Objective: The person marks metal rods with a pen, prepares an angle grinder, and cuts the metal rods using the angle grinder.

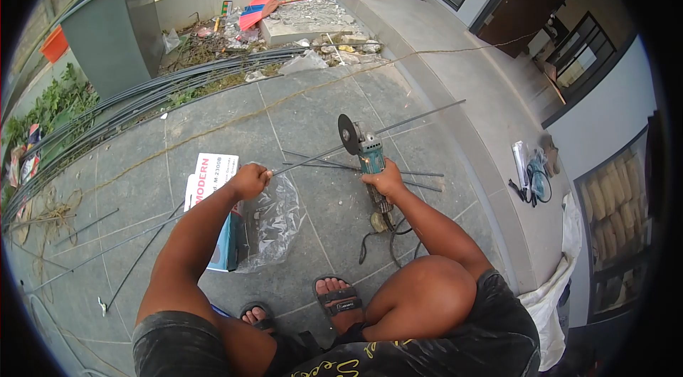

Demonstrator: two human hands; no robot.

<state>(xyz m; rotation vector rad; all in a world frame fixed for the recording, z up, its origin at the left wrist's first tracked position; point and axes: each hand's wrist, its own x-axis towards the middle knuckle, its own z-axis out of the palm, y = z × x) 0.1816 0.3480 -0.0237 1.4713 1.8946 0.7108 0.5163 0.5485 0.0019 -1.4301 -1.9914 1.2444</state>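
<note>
My left hand (pixel 249 181) is closed around a thin steel rod (pixel 309 159) that slants up to the right. In my right hand (pixel 386 181) is a green angle grinder (pixel 371 153), gripped by its body. Its dark cutting disc (pixel 348 134) stands upright at the rod; whether the two touch I cannot tell. Short loose rods (pixel 420 186) lie on the tiles under and beside the grinder. A white and blue box (pixel 213 171) marked MODERN sits by my left forearm, with a clear plastic bag (pixel 277 224) next to it.
The grinder's dark cord (pixel 364 247) loops on the tiled floor near my right knee. A bundle of long steel bars (pixel 192 82) runs along the far edge. A yellowish rope (pixel 235 121) crosses the floor. On the raised step (pixel 491 121) lies a coiled cable (pixel 538 181).
</note>
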